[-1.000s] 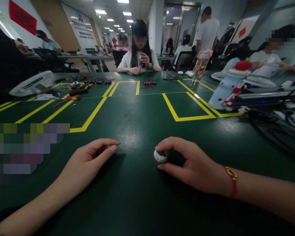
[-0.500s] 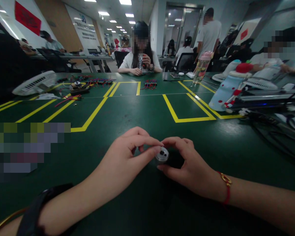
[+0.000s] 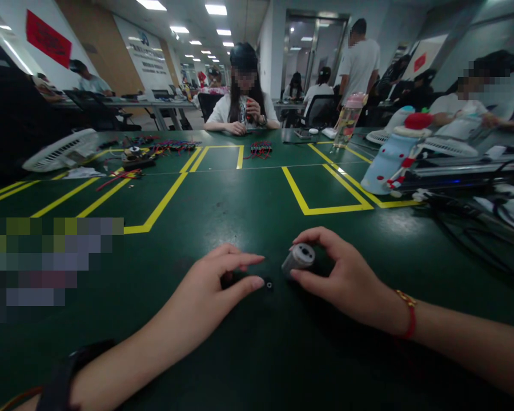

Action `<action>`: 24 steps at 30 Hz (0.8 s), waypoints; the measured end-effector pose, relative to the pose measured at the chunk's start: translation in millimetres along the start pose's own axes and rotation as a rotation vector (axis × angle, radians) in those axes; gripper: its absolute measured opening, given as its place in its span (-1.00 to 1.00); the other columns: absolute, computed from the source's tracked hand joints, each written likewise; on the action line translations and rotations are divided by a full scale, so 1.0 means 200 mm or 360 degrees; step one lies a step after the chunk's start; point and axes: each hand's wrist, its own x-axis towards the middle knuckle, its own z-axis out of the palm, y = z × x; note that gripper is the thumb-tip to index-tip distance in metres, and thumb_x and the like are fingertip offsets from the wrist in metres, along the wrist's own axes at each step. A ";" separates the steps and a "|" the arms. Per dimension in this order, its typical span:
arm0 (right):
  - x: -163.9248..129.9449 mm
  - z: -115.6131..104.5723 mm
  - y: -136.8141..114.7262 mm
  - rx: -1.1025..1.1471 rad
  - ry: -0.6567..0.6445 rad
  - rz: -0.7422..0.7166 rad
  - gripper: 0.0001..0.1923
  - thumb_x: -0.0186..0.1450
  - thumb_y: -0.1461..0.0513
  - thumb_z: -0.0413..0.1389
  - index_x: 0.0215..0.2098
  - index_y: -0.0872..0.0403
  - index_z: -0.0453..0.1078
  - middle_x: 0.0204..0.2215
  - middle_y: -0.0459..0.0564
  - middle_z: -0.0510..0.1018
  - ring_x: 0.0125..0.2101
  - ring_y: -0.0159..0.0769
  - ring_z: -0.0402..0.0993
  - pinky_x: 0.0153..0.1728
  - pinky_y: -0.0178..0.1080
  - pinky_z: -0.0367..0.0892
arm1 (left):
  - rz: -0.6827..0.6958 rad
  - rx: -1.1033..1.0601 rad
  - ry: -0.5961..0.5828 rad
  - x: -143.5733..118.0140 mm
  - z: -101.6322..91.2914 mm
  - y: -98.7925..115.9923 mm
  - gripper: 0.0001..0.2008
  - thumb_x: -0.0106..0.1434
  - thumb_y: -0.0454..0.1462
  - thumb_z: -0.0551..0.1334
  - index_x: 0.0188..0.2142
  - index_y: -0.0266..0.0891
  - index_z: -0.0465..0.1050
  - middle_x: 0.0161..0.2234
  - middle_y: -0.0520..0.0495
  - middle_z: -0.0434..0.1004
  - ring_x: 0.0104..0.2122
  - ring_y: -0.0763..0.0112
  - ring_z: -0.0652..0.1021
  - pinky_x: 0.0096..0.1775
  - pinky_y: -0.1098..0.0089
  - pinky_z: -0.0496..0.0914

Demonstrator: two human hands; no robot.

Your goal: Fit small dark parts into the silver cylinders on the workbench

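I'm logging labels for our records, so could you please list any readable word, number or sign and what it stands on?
No text is readable.
Wall sign: lettering too blurred.
Left red poster: markings too blurred.
Right red poster: too small.
White shirt opposite: print too small.
Gray cylinder: no lettering visible.

Location: open-plan office w/ a green bench (image 3: 223, 194). Wired comps. (image 3: 173, 146) lie nr its far edge; desks (image 3: 163, 104) & chairs (image 3: 322, 111) stand beyond.
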 end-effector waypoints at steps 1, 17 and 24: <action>0.01 -0.05 0.03 -0.0010 0.0067 0.0044 -0.62 0.16 0.10 0.19 -0.08 0.02 0.33 -0.16 -0.01 0.50 -0.19 -0.29 0.44 -0.16 -0.18 0.36 | -0.0044 0.0013 0.0054 -0.02 -0.05 -0.01 -0.67 0.26 -0.05 0.21 -0.02 0.00 0.53 -0.19 -0.02 0.54 -0.27 0.30 0.53 -0.25 0.36 0.39; -0.04 -0.36 0.43 -0.1396 0.0528 -0.0099 -0.22 0.14 -0.13 0.11 0.19 0.14 0.24 0.22 0.26 0.18 0.22 0.15 0.06 0.16 0.19 0.00 | -0.0401 0.0093 0.0240 -0.12 -0.19 -0.18 -0.70 0.29 -0.02 0.13 -0.23 -0.07 0.55 -0.15 0.03 0.61 -0.12 0.19 0.55 -0.08 0.33 0.36; 0.04 0.10 -0.05 -0.0436 -0.0379 -0.0386 -0.72 0.25 -0.05 0.09 -0.15 -0.22 0.51 0.19 -0.16 0.30 0.19 -0.04 0.12 0.11 0.15 0.09 | -0.0368 0.0078 0.0222 -0.12 -0.19 -0.19 -0.72 0.28 -0.05 0.15 -0.23 -0.10 0.56 -0.15 -0.02 0.60 -0.12 0.19 0.55 -0.06 0.29 0.35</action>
